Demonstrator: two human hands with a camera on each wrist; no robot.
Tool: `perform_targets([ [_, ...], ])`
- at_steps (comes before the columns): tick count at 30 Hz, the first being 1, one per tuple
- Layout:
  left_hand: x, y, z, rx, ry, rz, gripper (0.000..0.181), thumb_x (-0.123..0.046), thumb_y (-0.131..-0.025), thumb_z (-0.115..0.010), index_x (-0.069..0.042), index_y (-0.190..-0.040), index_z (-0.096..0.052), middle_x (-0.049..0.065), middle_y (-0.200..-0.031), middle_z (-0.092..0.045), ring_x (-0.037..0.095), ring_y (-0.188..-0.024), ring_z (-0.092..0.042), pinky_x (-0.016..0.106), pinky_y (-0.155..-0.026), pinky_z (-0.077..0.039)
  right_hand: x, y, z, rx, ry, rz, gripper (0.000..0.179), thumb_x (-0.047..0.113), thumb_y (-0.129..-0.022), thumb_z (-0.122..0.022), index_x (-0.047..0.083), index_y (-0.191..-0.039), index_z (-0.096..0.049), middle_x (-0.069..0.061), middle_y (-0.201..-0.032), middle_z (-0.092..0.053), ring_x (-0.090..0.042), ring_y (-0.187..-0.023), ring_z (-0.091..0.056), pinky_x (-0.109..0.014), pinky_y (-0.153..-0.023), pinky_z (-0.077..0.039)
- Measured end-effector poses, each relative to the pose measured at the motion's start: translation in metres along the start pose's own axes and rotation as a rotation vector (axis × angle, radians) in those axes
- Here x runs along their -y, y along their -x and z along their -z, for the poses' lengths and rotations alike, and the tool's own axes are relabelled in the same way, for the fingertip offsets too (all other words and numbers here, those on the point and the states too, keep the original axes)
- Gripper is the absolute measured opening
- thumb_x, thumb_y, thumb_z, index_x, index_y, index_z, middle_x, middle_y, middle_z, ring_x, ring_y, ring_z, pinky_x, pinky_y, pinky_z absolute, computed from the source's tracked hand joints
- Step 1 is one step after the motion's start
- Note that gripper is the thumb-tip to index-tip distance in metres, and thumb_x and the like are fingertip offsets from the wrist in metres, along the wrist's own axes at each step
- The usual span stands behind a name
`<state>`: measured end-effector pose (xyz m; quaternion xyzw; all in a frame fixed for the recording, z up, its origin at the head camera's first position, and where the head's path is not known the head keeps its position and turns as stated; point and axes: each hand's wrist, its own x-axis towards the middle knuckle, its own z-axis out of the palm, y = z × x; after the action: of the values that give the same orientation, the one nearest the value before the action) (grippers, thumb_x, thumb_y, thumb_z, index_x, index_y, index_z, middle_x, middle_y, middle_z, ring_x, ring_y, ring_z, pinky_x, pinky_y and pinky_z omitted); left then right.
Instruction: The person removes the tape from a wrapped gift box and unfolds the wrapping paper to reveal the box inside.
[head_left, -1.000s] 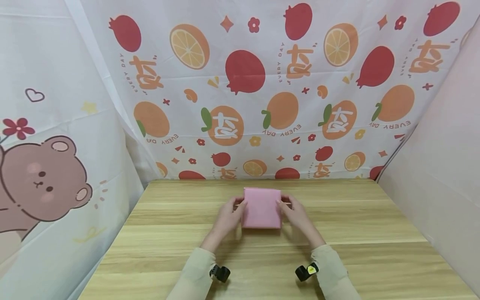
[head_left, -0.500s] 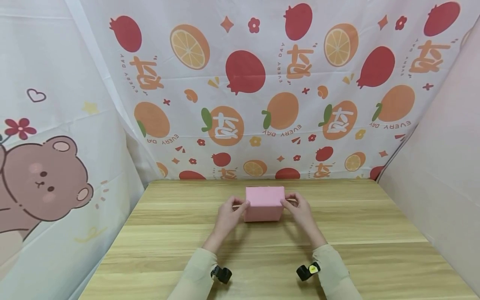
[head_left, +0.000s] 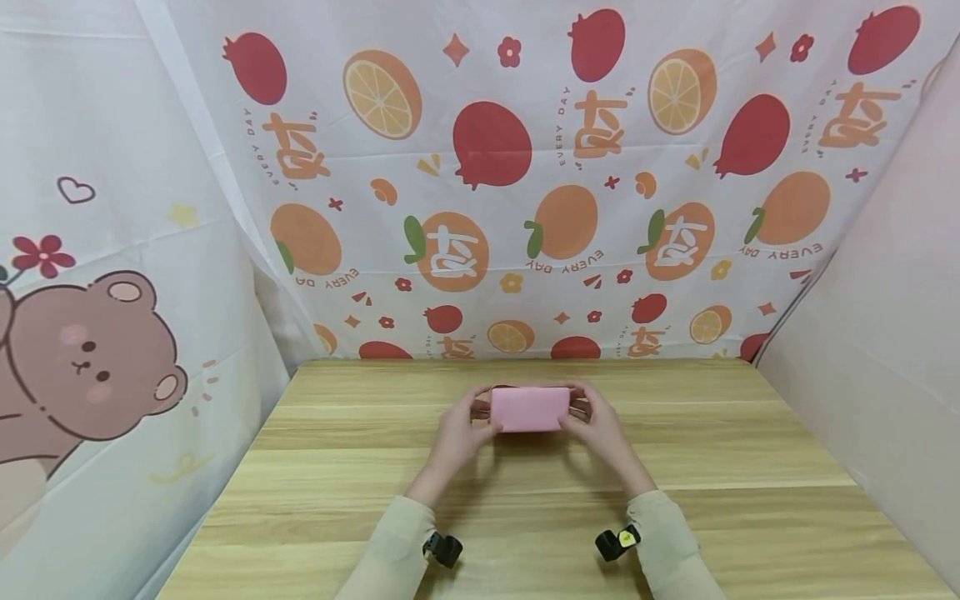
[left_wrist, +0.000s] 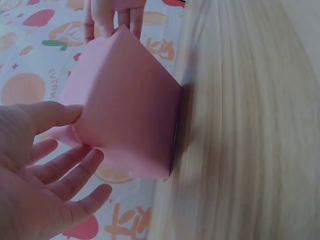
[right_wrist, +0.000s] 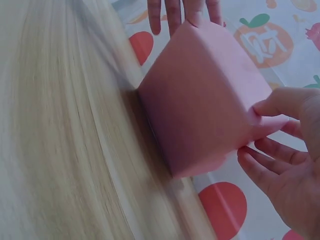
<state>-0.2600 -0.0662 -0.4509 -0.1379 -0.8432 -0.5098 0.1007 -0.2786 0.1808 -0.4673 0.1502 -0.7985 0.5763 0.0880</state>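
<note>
A pink box [head_left: 529,410] stands between both hands near the back of the table, with a flat panel facing up in the head view. My left hand [head_left: 459,429] holds its left upper edge, and my right hand [head_left: 600,427] holds the right one. In the left wrist view, the left thumb [left_wrist: 65,114] presses the box's upper corner while fingertips touch the side below. The right wrist view has the right thumb [right_wrist: 270,106] on the opposite corner, where a pink flap [right_wrist: 270,127] juts out between thumb and fingers. The box's base lies close to the wooden surface.
The wooden table [head_left: 360,475] extends around the box and ends at a fruit-print curtain [head_left: 480,233] behind it. A bear-print curtain [head_left: 90,358] hangs on the left, and a plain white one [head_left: 862,358] on the right.
The tall square pink face seen first has given way to a top panel above a darker front, then to one shallow panel. Both hands keep their grip at the sides, shifting only slightly.
</note>
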Motion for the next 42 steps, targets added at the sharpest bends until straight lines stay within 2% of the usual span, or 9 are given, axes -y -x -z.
perform_targets([
  [5,0.001,0.002,0.002,0.053,-0.250,-0.073,0.062,-0.008,-0.080,-0.078,-0.009,-0.136,-0.052,0.014,-0.109,-0.069,0.031,-0.105,-0.066,0.045,-0.092,-0.054,0.001,0.003,0.002,0.021,0.118,0.105,0.043,-0.005,-0.081,-0.070,-0.003,-0.122,-0.055,-0.021,-0.118,-0.062,-0.036,-0.113,-0.061,-0.043,-0.098,-0.052],
  [9,0.000,0.005,0.004,0.075,-0.389,-0.123,0.050,-0.015,-0.081,-0.078,-0.011,-0.126,-0.057,0.010,-0.110,-0.070,0.026,-0.102,-0.067,0.042,-0.089,-0.055,0.000,0.004,0.003,0.034,0.278,0.201,0.038,-0.005,-0.079,-0.073,-0.001,-0.114,-0.059,-0.017,-0.111,-0.065,-0.033,-0.107,-0.064,-0.042,-0.094,-0.054],
  [12,0.002,0.006,0.005,0.068,-0.480,-0.204,0.041,-0.016,-0.081,-0.079,-0.011,-0.115,-0.058,0.008,-0.104,-0.071,0.025,-0.094,-0.067,0.041,-0.084,-0.055,-0.001,0.005,0.002,0.048,0.397,0.249,0.034,-0.003,-0.078,-0.076,0.001,-0.109,-0.062,-0.013,-0.105,-0.067,-0.030,-0.102,-0.066,-0.043,-0.090,-0.056],
  [15,0.005,0.007,0.005,0.035,-0.553,-0.304,0.037,-0.017,-0.078,-0.081,-0.011,-0.106,-0.058,0.006,-0.097,-0.071,0.022,-0.086,-0.067,0.038,-0.078,-0.054,-0.001,0.006,0.002,0.061,0.469,0.270,0.032,0.001,-0.077,-0.078,0.006,-0.104,-0.063,-0.007,-0.102,-0.067,-0.025,-0.099,-0.066,-0.043,-0.088,-0.056],
  [19,0.009,0.008,0.007,0.033,-0.564,-0.366,0.036,-0.016,-0.076,-0.082,-0.012,-0.103,-0.058,0.003,-0.093,-0.071,0.019,-0.084,-0.066,0.036,-0.077,-0.054,0.000,0.008,0.002,0.082,0.524,0.301,0.030,0.004,-0.077,-0.080,0.009,-0.101,-0.064,-0.003,-0.100,-0.067,-0.020,-0.097,-0.065,-0.041,-0.087,-0.056],
  [23,0.013,0.007,0.009,0.080,-0.573,-0.379,0.035,-0.017,-0.077,-0.082,-0.014,-0.102,-0.058,0.000,-0.092,-0.070,0.016,-0.084,-0.065,0.034,-0.077,-0.053,0.000,0.009,0.004,0.118,0.556,0.343,0.028,0.005,-0.076,-0.080,0.010,-0.099,-0.065,-0.002,-0.098,-0.067,-0.019,-0.095,-0.064,-0.038,-0.085,-0.056],
  [29,0.015,0.007,0.012,0.147,-0.603,-0.422,0.034,-0.019,-0.078,-0.082,-0.017,-0.100,-0.056,-0.004,-0.085,-0.067,0.010,-0.076,-0.062,0.028,-0.070,-0.052,-0.003,0.011,0.007,0.161,0.590,0.385,0.025,0.006,-0.076,-0.081,0.011,-0.094,-0.065,-0.001,-0.094,-0.068,-0.018,-0.091,-0.065,-0.034,-0.083,-0.057],
  [33,0.015,0.008,0.013,0.172,-0.621,-0.425,0.031,-0.021,-0.080,-0.081,-0.018,-0.099,-0.056,-0.005,-0.084,-0.066,0.009,-0.075,-0.060,0.027,-0.069,-0.051,-0.003,0.012,0.007,0.194,0.608,0.363,0.024,0.007,-0.076,-0.081,0.013,-0.092,-0.065,0.001,-0.094,-0.068,-0.016,-0.091,-0.065,-0.033,-0.083,-0.057],
  [42,0.011,0.010,0.015,0.189,-0.685,-0.375,0.017,-0.030,-0.087,-0.073,-0.022,-0.097,-0.062,-0.007,-0.092,-0.068,0.012,-0.084,-0.065,0.037,-0.079,-0.051,0.001,0.013,0.011,0.251,0.569,0.244,0.022,0.008,-0.081,-0.077,0.013,-0.097,-0.064,0.000,-0.097,-0.067,-0.017,-0.096,-0.064,-0.041,-0.087,-0.056],
])
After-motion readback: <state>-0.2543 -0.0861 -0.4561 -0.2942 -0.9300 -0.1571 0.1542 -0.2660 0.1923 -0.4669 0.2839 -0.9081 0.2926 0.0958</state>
